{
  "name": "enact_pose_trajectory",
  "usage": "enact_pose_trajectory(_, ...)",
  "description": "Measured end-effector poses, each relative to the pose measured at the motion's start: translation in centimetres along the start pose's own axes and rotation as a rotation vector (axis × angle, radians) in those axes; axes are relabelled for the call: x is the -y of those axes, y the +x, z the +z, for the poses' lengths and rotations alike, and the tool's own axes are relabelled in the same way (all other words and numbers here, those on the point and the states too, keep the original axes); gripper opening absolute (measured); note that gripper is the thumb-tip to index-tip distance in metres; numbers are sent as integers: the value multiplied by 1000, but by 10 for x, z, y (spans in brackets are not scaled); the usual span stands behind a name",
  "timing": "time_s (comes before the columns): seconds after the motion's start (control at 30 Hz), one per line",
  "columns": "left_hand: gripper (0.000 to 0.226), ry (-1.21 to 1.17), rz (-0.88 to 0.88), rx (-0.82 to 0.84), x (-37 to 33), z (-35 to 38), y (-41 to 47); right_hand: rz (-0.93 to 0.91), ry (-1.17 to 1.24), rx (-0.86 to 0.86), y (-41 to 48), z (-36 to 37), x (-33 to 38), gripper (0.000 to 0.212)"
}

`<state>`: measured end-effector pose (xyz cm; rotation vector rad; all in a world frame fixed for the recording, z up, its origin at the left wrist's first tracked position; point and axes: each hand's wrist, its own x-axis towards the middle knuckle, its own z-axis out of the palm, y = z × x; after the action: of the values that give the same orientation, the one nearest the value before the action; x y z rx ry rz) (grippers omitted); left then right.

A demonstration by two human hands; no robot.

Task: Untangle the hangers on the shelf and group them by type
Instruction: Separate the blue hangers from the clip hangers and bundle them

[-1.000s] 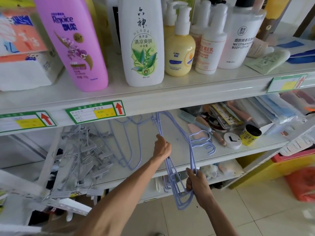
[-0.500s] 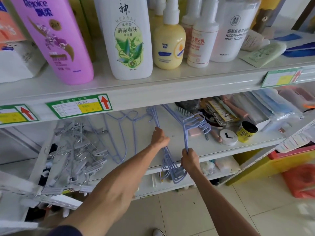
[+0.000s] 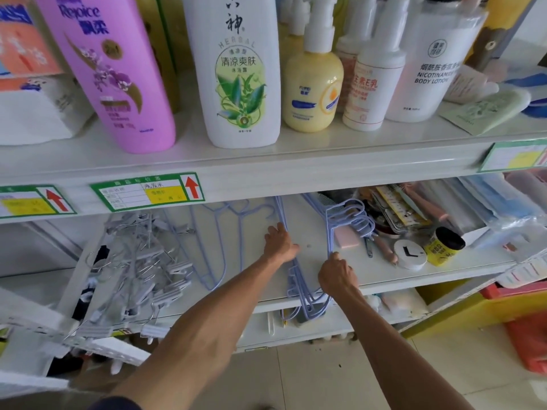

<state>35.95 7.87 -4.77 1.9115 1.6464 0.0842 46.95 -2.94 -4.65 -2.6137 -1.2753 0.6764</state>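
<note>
A bundle of pale purple wire hangers [image 3: 307,303] lies on the white lower shelf [image 3: 313,232], its hooks [image 3: 353,216] pointing right and its lower end hanging over the front edge. My left hand [image 3: 279,242] grips the bundle's left side. My right hand [image 3: 336,275] grips its right wires below the hooks. More purple hangers [image 3: 219,247] lie flat to the left. A tangle of grey clip hangers [image 3: 142,273] fills the shelf's left end.
Shampoo and lotion bottles [image 3: 241,72] stand on the upper shelf right above my hands. Right of the hooks lie a pink block [image 3: 349,239], combs, a white round disc [image 3: 410,253], a yellow jar [image 3: 444,245] and packaged goods. Tiled floor is below.
Both hands have pushed the purple bundle up and back onto the lower shelf; it hung mostly below the shelf edge a second ago. The hooks now lie close to the clutter on the right.
</note>
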Motion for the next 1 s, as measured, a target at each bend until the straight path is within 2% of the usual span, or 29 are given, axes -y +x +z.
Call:
enact_pose_trajectory(0.07, 65, 111, 99, -20, 9, 1, -7, -1, 9, 12, 3, -2, 1, 33)
enact_pose_trajectory(0.13, 40, 188, 252, -179, 20, 0, -17, 6, 16, 19, 4, -4, 0, 36)
enact_pose_trajectory(0.17, 33, 174, 255, -271, 31, -2, -20, 4, 17, 22, 5, -4, -2, 38)
enact_pose_trajectory(0.23, 37, 136, 122, -375, 54, -12, -30, -13, 6, 23, 4, -2, -7, 40)
enact_pose_trajectory(0.3, 49, 251, -18, -401, 82, -22, -39, -16, -7, 0, 1, 0, -12, 41)
enact_pose_trajectory(0.43, 36, 319, -193, -391, 131, -42, -59, 0, -15, -66, -4, 3, -17, 46)
enact_pose_trajectory(0.53, 31, 389, -153, -356, 149, -43, -66, 20, -13, -152, -13, 4, -13, 54)
enact_pose_trajectory(0.63, 31, 305, -129, -278, 156, -48, -68, -34, -12, -296, -27, 3, -3, 53)
enact_pose_trajectory(0.7, 29, 238, -121, -310, 156, -53, -72, -113, 11, -377, -37, 3, 9, 50)
enact_pose_trajectory(0.77, 27, 141, -100, -413, 153, -60, -79, -195, 76, -385, -47, 6, 27, 42)
enact_pose_trajectory(0.83, 29, 4, -62, -554, 148, -68, -88, -294, 165, -334, -56, 12, 49, 24)
enact_pose_trajectory(0.9, 31, -104, -49, -691, 144, -76, -94, -425, 293, -189, -65, 14, 78, 15)
enact_pose_trajectory(0.97, 31, -165, -60, -759, 140, -81, -100, -525, 409, 38, -75, 14, 113, 27)
enact_pose_trajectory(1.0, 29, -167, -60, -747, 139, -82, -104, -514, 473, 186, -81, 14, 133, 36)
